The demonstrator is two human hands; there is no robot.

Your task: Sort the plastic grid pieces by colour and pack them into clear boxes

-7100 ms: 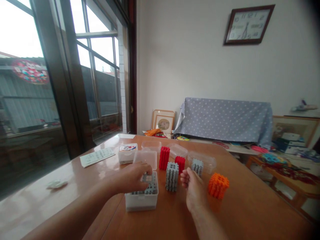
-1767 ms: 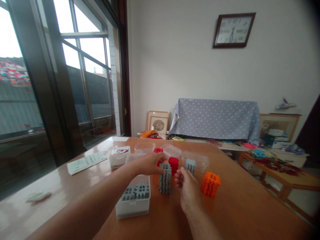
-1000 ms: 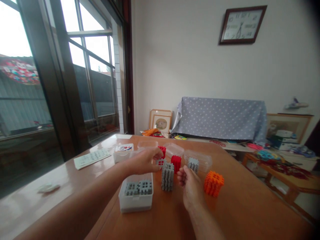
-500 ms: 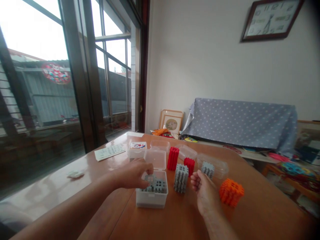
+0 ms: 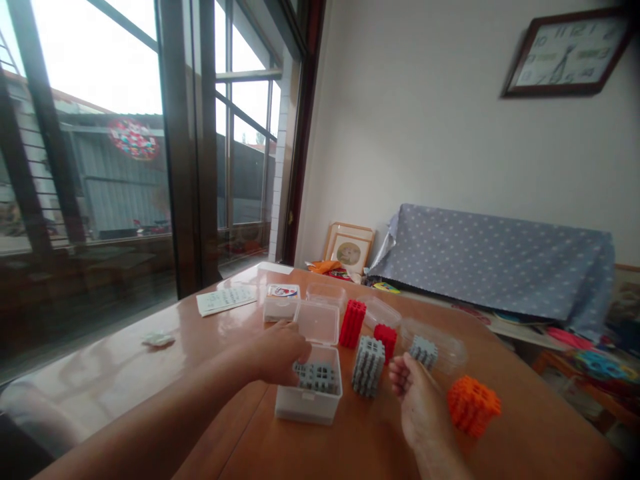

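Note:
My left hand (image 5: pixel 285 352) reaches over the left wall of a clear plastic box (image 5: pixel 307 408), its fingertips down inside and mostly hidden. Grey interlocking plastic pieces (image 5: pixel 320 379) lie in that box, right beside the fingers. Whether a piece is between them cannot be seen. My right hand (image 5: pixel 413 390) is curled closed above the table; anything in it is out of sight. Just left of it stands a grey stack of pieces (image 5: pixel 368 367). A smaller grey stack (image 5: pixel 423 351) is behind it, and an orange stack (image 5: pixel 474 405) stands to its right.
Two red stacks, one tall (image 5: pixel 353 323) and one short (image 5: pixel 386 341), stand behind the grey one. Clear containers (image 5: pixel 447 347) lie farther back. A white box with a printed card (image 5: pixel 281 303), a written paper (image 5: pixel 227 300) and a small pale packet (image 5: pixel 159 339) are on the left.
The camera view has turned slightly left. My left hand has dipped lower at the box's left side, hiding its fingertips. My right hand stays curled beside the grey stack.

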